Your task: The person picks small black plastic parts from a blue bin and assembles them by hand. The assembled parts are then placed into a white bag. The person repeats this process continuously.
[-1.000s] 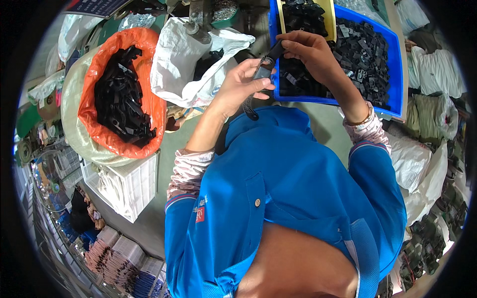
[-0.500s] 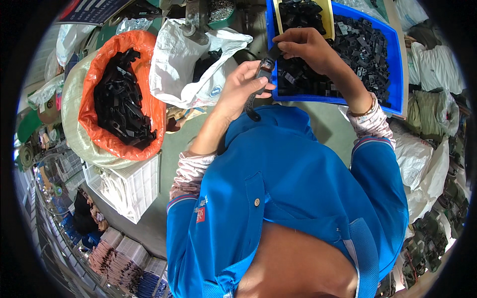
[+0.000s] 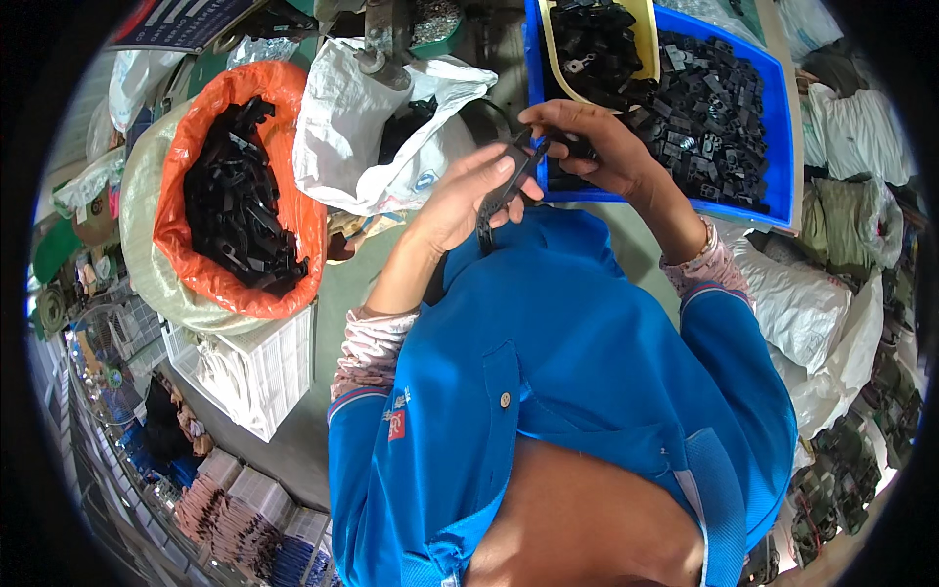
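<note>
My left hand (image 3: 458, 201) is closed around a long, curved black plastic part (image 3: 495, 188), whose narrow tail hangs below the fingers. Close by on the right, my right hand (image 3: 604, 147) pinches a small black piece (image 3: 577, 147) at the upper end of that part. The two pieces seem to touch there, though the fingers partly cover the spot. Beyond my right hand stands a blue tray (image 3: 785, 137) heaped with small black plastic pieces (image 3: 709, 117). A yellow bin (image 3: 651, 37) with more black parts sits in its far left area.
To the left, an orange-lined sack (image 3: 311, 186) holds many black curved parts. A white bag (image 3: 337, 127) with dark parts inside stands between it and my left hand. A white plastic crate (image 3: 274, 377) is nearer on the left. White sacks (image 3: 812, 303) lie on the right.
My right hand has come down and nearer, bringing its small piece against the left-hand part. The curved part has turned in my left hand, its tail now hanging more steeply.
</note>
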A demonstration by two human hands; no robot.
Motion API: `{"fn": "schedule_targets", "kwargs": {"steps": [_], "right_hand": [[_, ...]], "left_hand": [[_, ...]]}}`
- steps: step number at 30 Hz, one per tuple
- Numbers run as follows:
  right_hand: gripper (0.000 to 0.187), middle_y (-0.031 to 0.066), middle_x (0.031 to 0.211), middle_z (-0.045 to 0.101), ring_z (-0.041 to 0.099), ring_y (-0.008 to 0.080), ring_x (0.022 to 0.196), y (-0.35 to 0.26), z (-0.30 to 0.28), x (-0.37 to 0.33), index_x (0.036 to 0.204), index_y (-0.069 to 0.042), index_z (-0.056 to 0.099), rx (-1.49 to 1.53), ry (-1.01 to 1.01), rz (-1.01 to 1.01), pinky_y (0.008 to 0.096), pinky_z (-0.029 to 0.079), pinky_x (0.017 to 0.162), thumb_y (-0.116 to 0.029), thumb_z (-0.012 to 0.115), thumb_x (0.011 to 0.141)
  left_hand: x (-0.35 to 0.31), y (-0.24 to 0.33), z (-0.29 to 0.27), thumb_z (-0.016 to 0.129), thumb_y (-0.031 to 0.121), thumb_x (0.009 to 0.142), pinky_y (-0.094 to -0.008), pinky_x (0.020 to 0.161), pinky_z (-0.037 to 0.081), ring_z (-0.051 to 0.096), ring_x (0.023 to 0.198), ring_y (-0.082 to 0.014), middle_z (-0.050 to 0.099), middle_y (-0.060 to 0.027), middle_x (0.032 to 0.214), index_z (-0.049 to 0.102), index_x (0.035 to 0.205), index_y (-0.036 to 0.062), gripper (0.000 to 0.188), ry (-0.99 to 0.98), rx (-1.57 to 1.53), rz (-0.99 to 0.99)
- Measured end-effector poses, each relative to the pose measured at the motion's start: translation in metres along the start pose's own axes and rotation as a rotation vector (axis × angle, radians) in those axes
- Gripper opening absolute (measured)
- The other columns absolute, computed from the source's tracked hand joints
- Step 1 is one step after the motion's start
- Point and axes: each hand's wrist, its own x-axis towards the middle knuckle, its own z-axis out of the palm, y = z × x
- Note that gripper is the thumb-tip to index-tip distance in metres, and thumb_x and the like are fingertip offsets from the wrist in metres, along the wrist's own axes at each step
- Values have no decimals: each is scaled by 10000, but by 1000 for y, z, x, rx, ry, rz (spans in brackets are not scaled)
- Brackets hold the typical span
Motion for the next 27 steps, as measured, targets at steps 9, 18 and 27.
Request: {"fn": "schedule_targets", "kwargs": {"steps": [9, 18, 27], "right_hand": [[279, 5, 668, 558, 492, 54, 522, 2, 17, -20, 927, -31, 645, -77, -230, -34, 176, 353, 443, -293, 572, 987], [424, 62, 897, 560, 522, 133, 806, 8, 20, 6, 1172, 73, 597, 296, 108, -90, 254, 444, 728, -289, 420, 1038], [338, 99, 1105, 596, 583, 194, 1033, 60, 36, 29, 1280, 69, 524, 50, 424, -514, 326, 469, 958, -73, 411, 994]], "left_hand": [[0, 12, 8, 547, 312, 989, -213, 419, 320, 437, 480, -92, 612, -143, 768, 550, 1158, -111, 456, -381, 18, -103], [14, 6, 4, 623, 256, 953, -214, 422, 362, 506, 501, -93, 616, -51, 775, 578, 1064, 27, 259, 133, 77, 204], [36, -21, 12, 774, 5, 773, -240, 769, 504, 606, 838, -91, 647, -48, 906, 549, 962, 29, 294, 534, 633, 498]]}}
